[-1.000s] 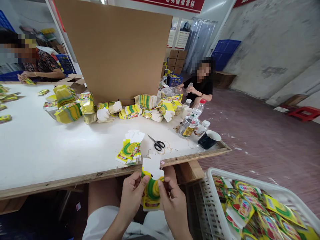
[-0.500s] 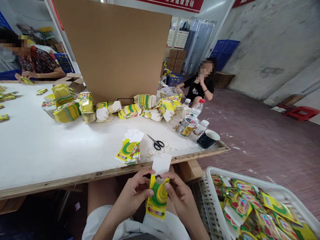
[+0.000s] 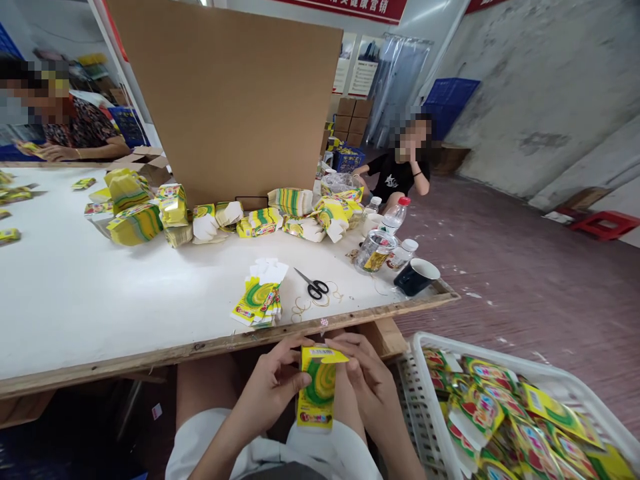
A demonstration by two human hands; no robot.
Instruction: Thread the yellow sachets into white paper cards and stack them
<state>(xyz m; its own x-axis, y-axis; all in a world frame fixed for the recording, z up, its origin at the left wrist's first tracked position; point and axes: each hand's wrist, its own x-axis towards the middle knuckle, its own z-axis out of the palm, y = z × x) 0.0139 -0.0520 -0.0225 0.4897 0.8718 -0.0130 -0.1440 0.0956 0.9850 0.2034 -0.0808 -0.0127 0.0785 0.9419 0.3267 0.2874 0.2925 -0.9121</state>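
Over my lap, just below the table's front edge, both hands hold a small yellow-and-green printed carton (image 3: 317, 390). My left hand (image 3: 273, 383) pinches its left side. My right hand (image 3: 367, 380) grips its right side, fingers at the folded-down top flap. A short stack of flat cartons (image 3: 257, 300) of the same print lies on the white table (image 3: 75, 293) right in front of me.
Black scissors (image 3: 315, 287) and loose rubber bands lie beside the stack. A dark mug (image 3: 417, 275), a jar and bottles stand at the table's right corner. A white crate (image 3: 500, 413) of finished cartons is at my right. Two other people sit beyond a cardboard sheet (image 3: 230, 100).
The carton's white top flap, standing up before, is now folded down over the top. Both hands shifted slightly right and stayed on the carton.
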